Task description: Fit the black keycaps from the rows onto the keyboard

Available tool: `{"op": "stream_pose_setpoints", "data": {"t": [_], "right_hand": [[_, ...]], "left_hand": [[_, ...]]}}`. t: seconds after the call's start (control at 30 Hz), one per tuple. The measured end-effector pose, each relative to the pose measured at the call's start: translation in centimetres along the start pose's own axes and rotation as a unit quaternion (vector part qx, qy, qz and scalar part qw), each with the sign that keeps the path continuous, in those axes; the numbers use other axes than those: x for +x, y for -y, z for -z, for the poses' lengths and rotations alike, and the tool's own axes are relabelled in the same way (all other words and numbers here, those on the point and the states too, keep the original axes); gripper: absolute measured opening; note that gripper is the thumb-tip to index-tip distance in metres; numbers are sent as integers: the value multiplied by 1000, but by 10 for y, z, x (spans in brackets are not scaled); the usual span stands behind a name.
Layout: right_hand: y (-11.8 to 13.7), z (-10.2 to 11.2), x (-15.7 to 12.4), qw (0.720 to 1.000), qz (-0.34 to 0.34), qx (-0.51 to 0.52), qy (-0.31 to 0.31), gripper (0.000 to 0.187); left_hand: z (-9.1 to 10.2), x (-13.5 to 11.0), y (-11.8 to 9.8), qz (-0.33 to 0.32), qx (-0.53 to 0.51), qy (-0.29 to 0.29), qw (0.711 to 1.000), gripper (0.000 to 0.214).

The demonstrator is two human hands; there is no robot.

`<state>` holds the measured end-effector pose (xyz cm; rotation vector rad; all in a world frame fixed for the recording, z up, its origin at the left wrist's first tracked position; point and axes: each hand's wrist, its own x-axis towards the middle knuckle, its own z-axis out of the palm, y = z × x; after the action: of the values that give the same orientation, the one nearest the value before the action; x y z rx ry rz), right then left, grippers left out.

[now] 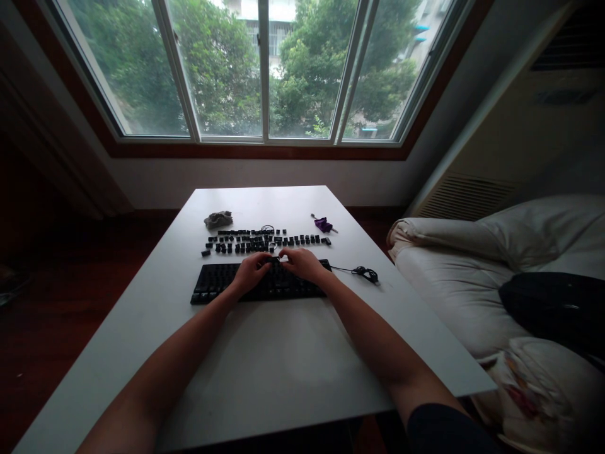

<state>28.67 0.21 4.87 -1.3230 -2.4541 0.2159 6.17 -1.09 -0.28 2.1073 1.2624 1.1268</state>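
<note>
A black keyboard [222, 280] lies across the white table, partly covered by my hands. My left hand [253, 271] rests over its middle, fingers closed around a small dark keycap [275, 259] at the back edge. My right hand [302, 262] meets it from the other side with thumb and forefinger pinched together. What the right fingertips hold is too small to make out. Behind the keyboard, several loose black keycaps [305, 239] are set out in rows. A coiled cable [366, 273] lies to the right of the keyboard.
A crumpled grey cloth [218, 219] lies at the table's back left. Towards the back right is a purple item [324, 224], perhaps cloth, with a thin stick beside it. A pale sofa [439, 290] bearing a dark bag [553, 302] stands right of the white table [302, 372].
</note>
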Motion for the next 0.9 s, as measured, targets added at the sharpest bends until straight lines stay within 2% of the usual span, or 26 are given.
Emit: {"op": "stream_pose_setpoints", "data": {"t": [0.23,0.43,0.9], "right_hand": [[3,0,1,999,7,27,-24,29],[3,-1,1,1000,9,20,-14,26],[-19,-11,3,995,-102,-19,-12,26]], "left_hand": [[0,0,-1,-11,2,12,1000,23],[0,0,-1,-11,12,13,1000,23],[3,-1,-8,-30,46,48,997,18]]}}
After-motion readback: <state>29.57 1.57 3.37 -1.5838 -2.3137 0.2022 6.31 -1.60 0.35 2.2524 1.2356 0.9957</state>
